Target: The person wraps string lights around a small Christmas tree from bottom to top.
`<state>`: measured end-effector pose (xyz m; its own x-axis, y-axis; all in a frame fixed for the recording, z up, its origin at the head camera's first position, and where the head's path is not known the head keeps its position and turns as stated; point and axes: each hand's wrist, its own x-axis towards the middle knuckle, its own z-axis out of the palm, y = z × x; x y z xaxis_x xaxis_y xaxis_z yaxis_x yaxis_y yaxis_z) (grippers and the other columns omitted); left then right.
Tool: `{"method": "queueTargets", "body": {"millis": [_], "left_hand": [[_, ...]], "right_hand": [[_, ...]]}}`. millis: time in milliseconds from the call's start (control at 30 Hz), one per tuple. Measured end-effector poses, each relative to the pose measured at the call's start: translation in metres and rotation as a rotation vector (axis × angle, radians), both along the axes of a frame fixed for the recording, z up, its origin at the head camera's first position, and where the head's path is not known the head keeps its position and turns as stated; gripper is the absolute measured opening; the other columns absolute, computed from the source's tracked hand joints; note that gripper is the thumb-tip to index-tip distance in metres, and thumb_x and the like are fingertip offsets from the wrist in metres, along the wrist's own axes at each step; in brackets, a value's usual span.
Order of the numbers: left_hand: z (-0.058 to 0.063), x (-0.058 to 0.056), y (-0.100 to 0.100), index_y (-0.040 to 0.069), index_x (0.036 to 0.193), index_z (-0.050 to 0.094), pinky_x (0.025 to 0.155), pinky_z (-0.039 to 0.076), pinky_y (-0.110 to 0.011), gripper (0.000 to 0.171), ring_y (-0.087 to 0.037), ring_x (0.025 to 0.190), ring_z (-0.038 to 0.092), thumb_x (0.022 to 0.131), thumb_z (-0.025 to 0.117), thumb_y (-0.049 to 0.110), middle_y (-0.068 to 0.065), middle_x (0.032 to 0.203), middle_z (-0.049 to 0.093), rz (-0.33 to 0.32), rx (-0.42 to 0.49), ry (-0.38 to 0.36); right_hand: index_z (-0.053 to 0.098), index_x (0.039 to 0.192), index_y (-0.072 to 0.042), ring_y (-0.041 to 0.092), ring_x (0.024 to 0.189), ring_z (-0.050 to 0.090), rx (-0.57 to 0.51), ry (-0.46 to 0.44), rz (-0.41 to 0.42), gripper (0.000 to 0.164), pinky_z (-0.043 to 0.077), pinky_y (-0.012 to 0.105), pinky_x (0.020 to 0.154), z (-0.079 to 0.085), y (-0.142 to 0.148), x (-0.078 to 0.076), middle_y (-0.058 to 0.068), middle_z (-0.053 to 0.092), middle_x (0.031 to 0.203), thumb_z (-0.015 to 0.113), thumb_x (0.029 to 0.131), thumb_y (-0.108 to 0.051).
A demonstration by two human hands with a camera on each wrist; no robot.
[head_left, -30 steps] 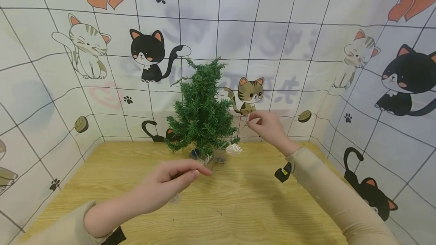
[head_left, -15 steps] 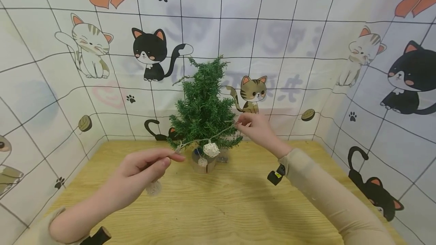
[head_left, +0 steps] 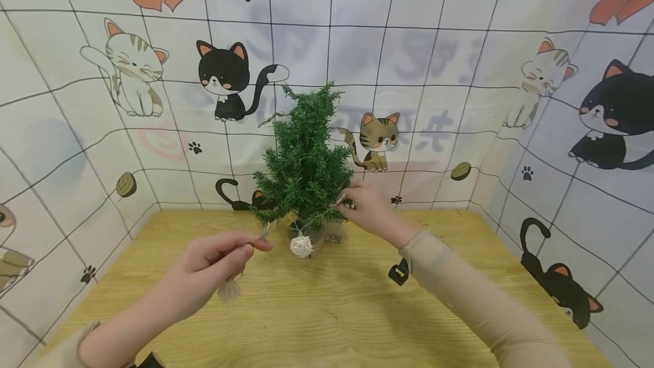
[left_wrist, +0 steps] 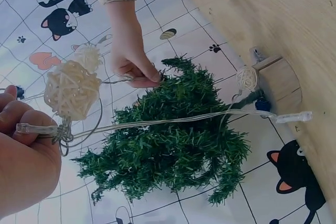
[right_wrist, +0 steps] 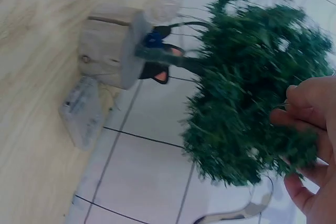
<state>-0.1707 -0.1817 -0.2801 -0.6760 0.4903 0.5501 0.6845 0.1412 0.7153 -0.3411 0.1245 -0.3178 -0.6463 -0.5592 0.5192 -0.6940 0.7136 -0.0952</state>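
Observation:
A small green artificial Christmas tree [head_left: 306,152] stands upright on a round wooden base [left_wrist: 283,82]. My left hand [head_left: 214,260] is in front of it at the left, pinching the wire of a string light [left_wrist: 173,121] between thumb and forefinger. One white wicker ball [head_left: 301,246] of this string hangs before the base; another ball [head_left: 229,289] dangles below my left hand. At the tree's lower right branches my right hand [head_left: 370,209] pinches the same string's thin wire, fingertips right at the needles [right_wrist: 247,114].
A clear box [right_wrist: 81,114] lies on the wooden table [head_left: 327,311] beside the base. Close behind the tree hangs a white gridded cloth [head_left: 429,67] printed with cats, which also lines both sides.
My right hand has moved left and slightly down to the tree's branches. My left hand has drawn left with the wire. The wicker ball has swung from the tree's right to before its base.

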Motion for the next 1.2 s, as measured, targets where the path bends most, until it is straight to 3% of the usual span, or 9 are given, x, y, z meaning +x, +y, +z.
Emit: {"method": "queueTargets", "body": {"millis": [300,433,600,667,733,800,900,1000,1200], "left_hand": [[0.006,0.003,-0.006,0.01,0.117,0.068,0.046,0.034,-0.032,0.034,-0.015,0.051,0.035,0.099,0.045,-0.007,-0.001,0.059,0.035,0.042,0.027,0.029],[0.012,0.003,-0.009,0.01,0.117,0.068,0.045,0.032,-0.032,0.035,-0.015,0.051,0.035,0.098,0.044,-0.009,0.0,0.058,0.035,0.051,0.041,0.053],[0.018,0.0,-0.008,0.007,0.116,0.068,0.045,0.03,-0.031,0.037,-0.014,0.05,0.033,0.097,0.043,-0.013,0.0,0.057,0.033,0.013,0.069,0.075],[0.019,-0.001,-0.006,0.006,0.116,0.068,0.043,0.029,-0.03,0.037,-0.014,0.049,0.033,0.097,0.043,-0.013,0.0,0.057,0.033,0.004,0.071,0.073],[0.021,-0.002,-0.003,0.007,0.116,0.068,0.042,0.029,-0.029,0.036,-0.014,0.048,0.032,0.097,0.043,-0.012,0.0,0.056,0.033,0.01,0.06,0.074],[0.024,-0.002,0.001,0.007,0.116,0.068,0.04,0.028,-0.028,0.036,-0.014,0.048,0.032,0.097,0.044,-0.012,0.0,0.056,0.033,0.004,0.053,0.075],[0.029,-0.003,0.007,0.008,0.116,0.068,0.039,0.028,-0.027,0.035,-0.013,0.047,0.032,0.098,0.044,-0.01,0.0,0.056,0.033,0.008,0.035,0.082],[0.034,-0.002,0.013,0.011,0.115,0.068,0.041,0.03,-0.028,0.033,-0.013,0.046,0.031,0.098,0.046,-0.007,0.0,0.055,0.032,0.021,0.014,0.074],[0.038,-0.004,0.022,0.008,0.116,0.068,0.047,0.033,-0.029,0.032,-0.014,0.049,0.031,0.099,0.045,-0.006,0.001,0.057,0.035,-0.011,0.038,0.035]], "right_hand": [[0.074,0.104,-0.012,0.023,0.105,0.056,-0.062,-0.013,0.024,0.017,0.039,0.05,0.092,-0.005,-0.003,0.004,0.003,0.07,0.105,0.072,0.088,-0.017],[0.068,0.111,-0.007,0.032,0.117,0.051,-0.219,0.109,0.082,0.024,0.034,0.053,0.099,-0.011,0.002,0.013,0.014,0.061,0.123,0.069,0.088,-0.014],[0.064,0.099,-0.001,0.034,0.098,0.053,-0.403,0.452,0.355,0.02,0.039,0.046,0.089,-0.024,-0.013,0.04,0.019,0.056,0.107,0.062,0.079,-0.003],[0.064,0.096,0.0,0.027,0.091,0.055,-0.399,0.49,0.501,0.019,0.044,0.039,0.086,-0.029,-0.027,0.055,0.014,0.057,0.099,0.062,0.077,-0.003],[0.064,0.099,0.001,0.023,0.092,0.058,-0.375,0.398,0.614,0.02,0.048,0.033,0.086,-0.034,-0.04,0.072,0.011,0.06,0.1,0.063,0.08,-0.004],[0.062,0.111,0.0,0.019,0.1,0.059,-0.34,0.171,0.66,0.027,0.048,0.031,0.089,-0.036,-0.052,0.087,0.01,0.061,0.11,0.064,0.085,-0.007],[0.052,0.132,-0.009,0.013,0.115,0.054,-0.338,-0.232,0.631,0.042,0.045,0.029,0.093,-0.034,-0.073,0.102,0.004,0.056,0.13,0.064,0.093,-0.015],[0.04,0.145,-0.017,0.009,0.126,0.045,-0.383,-0.536,0.601,0.051,0.041,0.03,0.098,-0.025,-0.092,0.109,-0.001,0.047,0.143,0.059,0.098,-0.017],[0.04,0.145,-0.011,0.008,0.128,0.041,-0.532,-0.705,0.695,0.048,0.034,0.034,0.105,-0.005,-0.12,0.114,0.005,0.046,0.143,0.038,0.097,-0.008]]}}
